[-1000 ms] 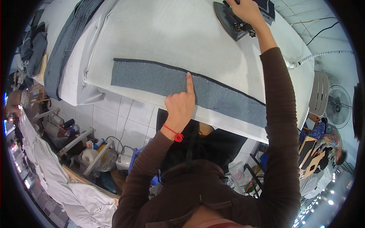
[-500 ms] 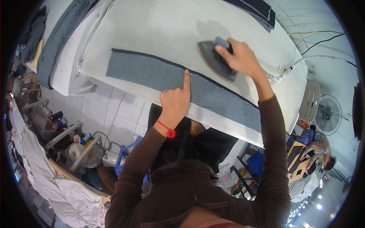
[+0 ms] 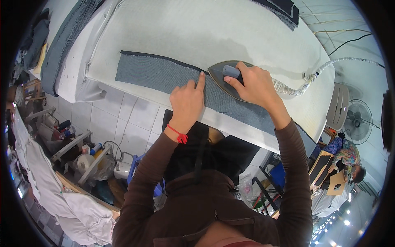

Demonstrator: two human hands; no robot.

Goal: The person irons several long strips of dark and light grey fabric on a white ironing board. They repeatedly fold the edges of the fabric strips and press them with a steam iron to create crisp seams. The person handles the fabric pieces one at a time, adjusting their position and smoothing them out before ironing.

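Note:
A long grey-blue fabric strip (image 3: 152,74) with a dark folded edge lies across the white padded ironing table (image 3: 164,24). My left hand (image 3: 187,101), with a red cord at its wrist, presses a stretched index fingertip on the dark edge; its other fingers are bent and it holds nothing. My right hand (image 3: 257,88) is wrapped round the handle of a steam iron (image 3: 222,80). The iron rests over the strip, its tip just right of my left fingertip, and covers part of the dark edge.
Dark fabric pieces (image 3: 284,10) lie at the table's far edge, and a grey fabric bundle (image 3: 61,53) hangs at the left. A wrapped hose (image 3: 306,84) runs right from the iron. A fan (image 3: 358,119) and another person (image 3: 349,160) are at the right.
The iron in my right hand has moved left and nearer, from the bare table beyond the strip onto the strip. My left fingertip stays at about the same spot on the edge.

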